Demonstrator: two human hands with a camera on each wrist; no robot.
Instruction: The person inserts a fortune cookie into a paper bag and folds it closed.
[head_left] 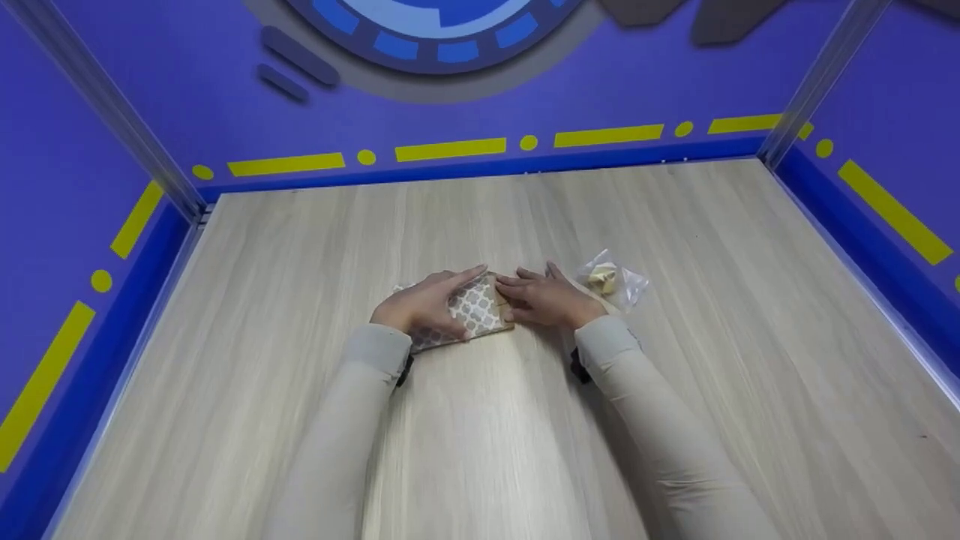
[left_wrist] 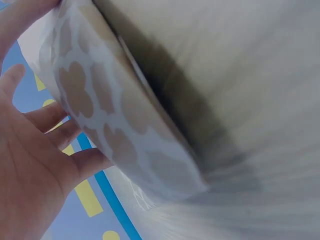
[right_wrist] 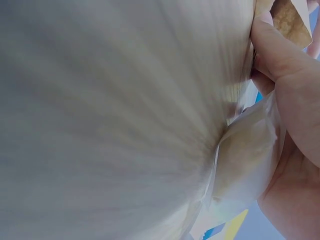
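A flat paper package (head_left: 478,309) with a grey-and-white lattice pattern lies at the middle of the table, its brown end facing right. My left hand (head_left: 427,304) grips it across its width, thumb on the near side and fingers along the far side. In the left wrist view the patterned face (left_wrist: 112,100) tilts over the tabletop, several fingers beside it. My right hand (head_left: 551,300) holds the brown end between thumb and fingers. The right wrist view shows the thumb at the brown folded paper (right_wrist: 292,22), with rough brown material visible inside the opening.
A clear plastic bag (head_left: 634,285) with a yellowish piece (head_left: 602,279) inside lies just right of my right hand. Blue-purple panels (head_left: 637,82) with yellow dashes enclose the wood-grain table (head_left: 315,247) at the back and both sides.
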